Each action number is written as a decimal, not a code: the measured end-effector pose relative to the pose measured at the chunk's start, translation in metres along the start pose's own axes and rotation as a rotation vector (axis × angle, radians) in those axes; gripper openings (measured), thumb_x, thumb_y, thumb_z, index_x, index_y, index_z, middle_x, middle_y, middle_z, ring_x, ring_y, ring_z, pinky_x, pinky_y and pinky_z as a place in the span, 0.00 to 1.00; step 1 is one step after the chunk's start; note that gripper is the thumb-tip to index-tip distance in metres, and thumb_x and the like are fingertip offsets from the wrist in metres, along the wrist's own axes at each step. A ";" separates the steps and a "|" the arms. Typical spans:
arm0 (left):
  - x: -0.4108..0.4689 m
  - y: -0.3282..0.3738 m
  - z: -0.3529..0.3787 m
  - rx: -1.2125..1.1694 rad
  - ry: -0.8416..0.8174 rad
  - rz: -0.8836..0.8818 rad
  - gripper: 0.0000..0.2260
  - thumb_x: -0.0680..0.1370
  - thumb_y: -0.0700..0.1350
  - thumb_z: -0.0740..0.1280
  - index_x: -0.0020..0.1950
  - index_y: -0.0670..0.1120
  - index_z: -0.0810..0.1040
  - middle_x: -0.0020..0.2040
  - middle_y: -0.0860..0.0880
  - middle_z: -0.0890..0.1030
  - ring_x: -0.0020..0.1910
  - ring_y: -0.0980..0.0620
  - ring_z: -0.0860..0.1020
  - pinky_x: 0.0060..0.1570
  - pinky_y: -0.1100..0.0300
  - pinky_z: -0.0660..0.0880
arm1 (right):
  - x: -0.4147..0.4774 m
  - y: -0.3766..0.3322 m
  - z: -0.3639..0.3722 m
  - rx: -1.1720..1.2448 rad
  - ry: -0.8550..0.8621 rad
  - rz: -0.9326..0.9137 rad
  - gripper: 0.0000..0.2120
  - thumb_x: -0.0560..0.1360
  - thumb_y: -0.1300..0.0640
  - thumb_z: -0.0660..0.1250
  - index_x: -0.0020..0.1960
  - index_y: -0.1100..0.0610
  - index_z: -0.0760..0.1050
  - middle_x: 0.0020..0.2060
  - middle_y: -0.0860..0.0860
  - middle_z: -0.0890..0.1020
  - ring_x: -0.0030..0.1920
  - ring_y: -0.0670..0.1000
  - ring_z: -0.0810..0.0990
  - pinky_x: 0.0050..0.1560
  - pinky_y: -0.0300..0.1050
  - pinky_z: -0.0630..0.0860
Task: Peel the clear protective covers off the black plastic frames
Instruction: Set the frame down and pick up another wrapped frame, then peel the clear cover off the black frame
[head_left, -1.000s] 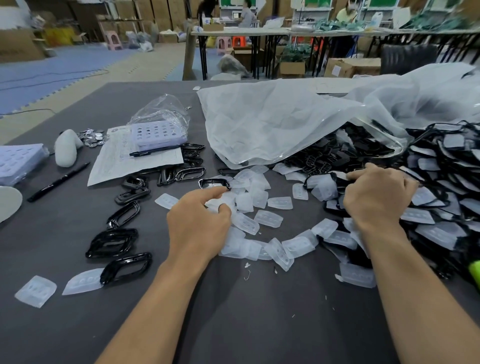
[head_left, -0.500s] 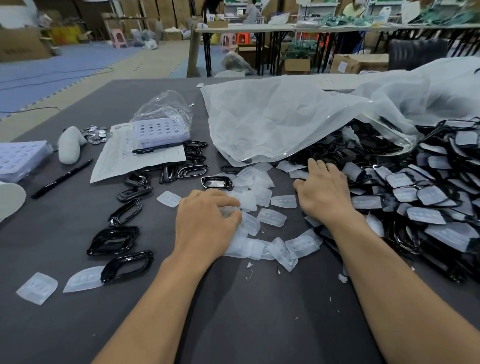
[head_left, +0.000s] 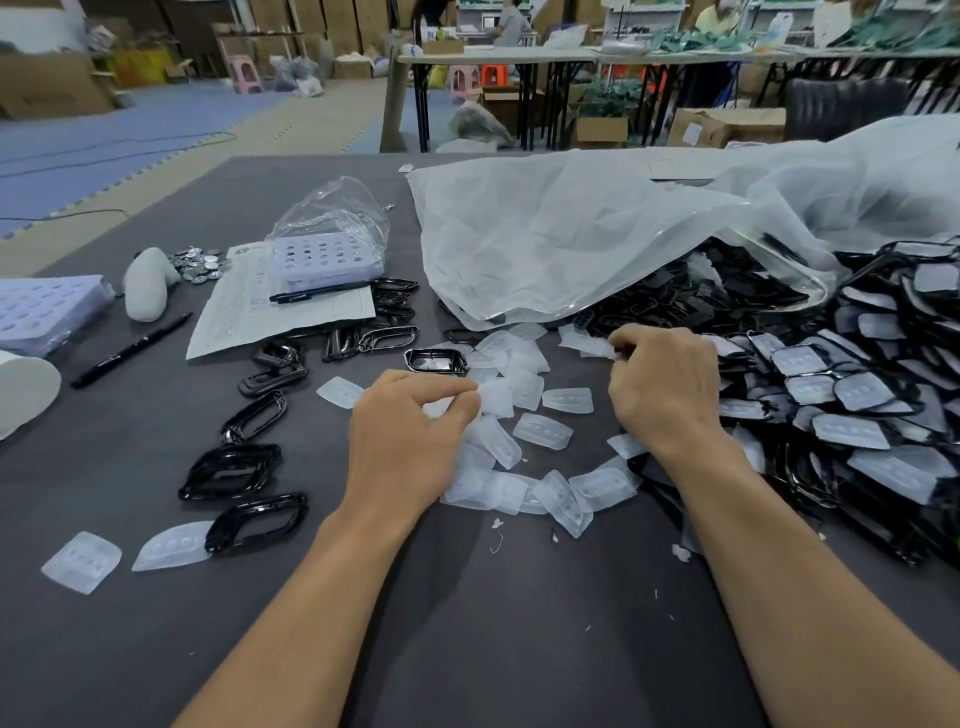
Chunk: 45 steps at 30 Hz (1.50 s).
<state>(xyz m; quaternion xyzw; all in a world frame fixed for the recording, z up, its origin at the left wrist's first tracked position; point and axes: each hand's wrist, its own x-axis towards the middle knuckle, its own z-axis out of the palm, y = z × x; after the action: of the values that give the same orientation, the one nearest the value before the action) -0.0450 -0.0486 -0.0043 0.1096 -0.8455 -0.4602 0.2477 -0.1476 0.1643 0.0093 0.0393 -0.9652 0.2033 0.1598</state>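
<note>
Curling where it lay flat half a second ago, the person's right hand (head_left: 665, 387) has drawn in at the near-left edge of the heap of covered frames (head_left: 857, 395), its fingertips (head_left: 621, 348) now pinching a clear cover (head_left: 584, 343). The left hand (head_left: 410, 436) has stayed put in the middle of the dark table (head_left: 493, 649), thumb and forefinger closed on a second cover (head_left: 441, 408).

Between and just beneath both hands lies a scatter of loose covers (head_left: 543, 431), already off their frames, trailing toward the near side. The unpeeled stock, black frames each topped with a milky cover, is heaped at the right and spills out of a large plastic bag (head_left: 571, 244) lying across the far right of the table.

Bare black frames (head_left: 234, 470) sit well apart to the left, some stacked, one resting on a stray cover (head_left: 171, 545) at the near left; another single frame (head_left: 435, 360) lies just beyond the left hand's fingers.

Farther left are a printed sheet (head_left: 249, 317) with a pen (head_left: 317, 292) across it, a pale holed tray (head_left: 330, 260) inside a small clear bag, a second pen (head_left: 130, 351) on the table, and a cluster of small metal discs (head_left: 200, 262).
</note>
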 end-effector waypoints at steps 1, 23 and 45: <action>0.000 0.000 0.000 -0.009 0.011 -0.001 0.07 0.73 0.47 0.77 0.44 0.61 0.88 0.45 0.65 0.83 0.52 0.71 0.76 0.49 0.79 0.67 | 0.000 0.001 -0.001 -0.025 -0.014 0.005 0.14 0.78 0.62 0.68 0.61 0.50 0.83 0.50 0.52 0.87 0.59 0.56 0.79 0.72 0.49 0.62; 0.005 0.009 -0.003 -0.411 0.037 -0.223 0.08 0.72 0.42 0.79 0.40 0.56 0.87 0.34 0.49 0.86 0.28 0.54 0.82 0.28 0.63 0.76 | -0.044 -0.064 0.006 1.278 -0.416 0.196 0.08 0.80 0.71 0.63 0.52 0.59 0.73 0.38 0.54 0.87 0.32 0.53 0.84 0.31 0.40 0.77; 0.005 0.003 0.000 0.128 0.085 -0.069 0.12 0.77 0.62 0.69 0.40 0.59 0.87 0.34 0.56 0.79 0.44 0.55 0.73 0.46 0.59 0.65 | -0.047 -0.061 0.007 0.708 -0.180 -0.043 0.10 0.73 0.59 0.77 0.39 0.44 0.87 0.33 0.43 0.78 0.33 0.38 0.75 0.32 0.28 0.69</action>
<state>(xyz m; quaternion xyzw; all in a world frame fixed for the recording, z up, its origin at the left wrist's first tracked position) -0.0490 -0.0490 -0.0004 0.1736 -0.8575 -0.4085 0.2600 -0.0968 0.1058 0.0110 0.1301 -0.8442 0.5170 0.0552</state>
